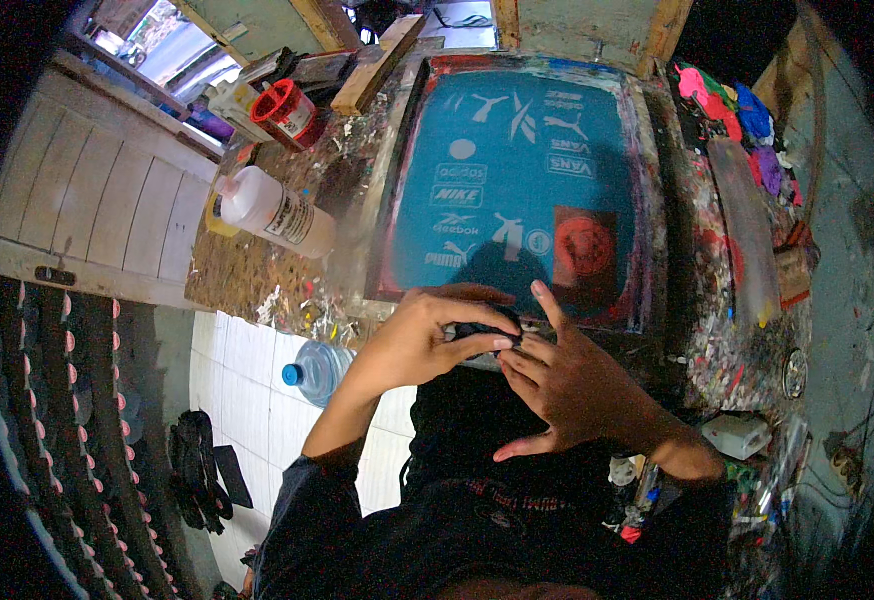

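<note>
In front of my body, my left hand (412, 342) pinches a small dark wad, perhaps cloth (487, 330), between thumb and fingers. My right hand (582, 385) is beside it with fingers spread and the thumb held away. Some of its fingertips meet the left thumb and the wad's edge. Just beyond both hands lies a framed screen-printing screen (502, 140) with a blue-green coating and several pale logo shapes. A dark red rectangle with a round emblem (585, 248) shows at its near right corner, partly in shadow.
Left of the screen, a white plastic bottle (272, 210) and a red tub (285, 112) stand on the stained table (232, 255). A wooden bar (377, 70) lies behind. Colourful rags (747, 110) are heaped at right. Below the table is a clear blue-capped jug (319, 372).
</note>
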Motion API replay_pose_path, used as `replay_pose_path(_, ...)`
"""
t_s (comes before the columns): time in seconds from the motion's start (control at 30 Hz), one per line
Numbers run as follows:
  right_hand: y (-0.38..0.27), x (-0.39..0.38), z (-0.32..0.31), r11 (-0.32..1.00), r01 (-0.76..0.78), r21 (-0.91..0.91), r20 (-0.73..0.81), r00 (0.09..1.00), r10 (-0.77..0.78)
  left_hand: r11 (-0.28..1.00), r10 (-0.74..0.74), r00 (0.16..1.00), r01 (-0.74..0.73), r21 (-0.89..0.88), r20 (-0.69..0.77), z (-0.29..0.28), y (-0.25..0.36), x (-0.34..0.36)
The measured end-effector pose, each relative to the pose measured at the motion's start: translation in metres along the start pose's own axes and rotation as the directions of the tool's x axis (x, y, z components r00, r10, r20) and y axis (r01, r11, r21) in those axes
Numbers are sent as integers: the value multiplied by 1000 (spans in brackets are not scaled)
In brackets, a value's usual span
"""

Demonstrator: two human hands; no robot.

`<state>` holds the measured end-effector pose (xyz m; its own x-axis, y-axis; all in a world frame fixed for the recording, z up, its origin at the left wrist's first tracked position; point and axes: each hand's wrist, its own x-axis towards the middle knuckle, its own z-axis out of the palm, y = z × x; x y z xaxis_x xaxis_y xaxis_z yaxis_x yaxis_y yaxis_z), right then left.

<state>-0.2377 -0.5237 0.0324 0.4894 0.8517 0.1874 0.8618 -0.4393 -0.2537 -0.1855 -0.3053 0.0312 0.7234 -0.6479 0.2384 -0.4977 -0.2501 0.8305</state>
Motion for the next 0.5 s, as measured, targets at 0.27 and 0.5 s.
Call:
replay_pose_path(0.27,-3,-1,13,998,67,-21,-64,996,-69,915,-403,907,404,16,124,-5,10,0)
replay_pose_path(0.5,-3,-1,8,997,54,51,-115,992,-48,944,-322,946,318,-87,-33,-9,1,-9)
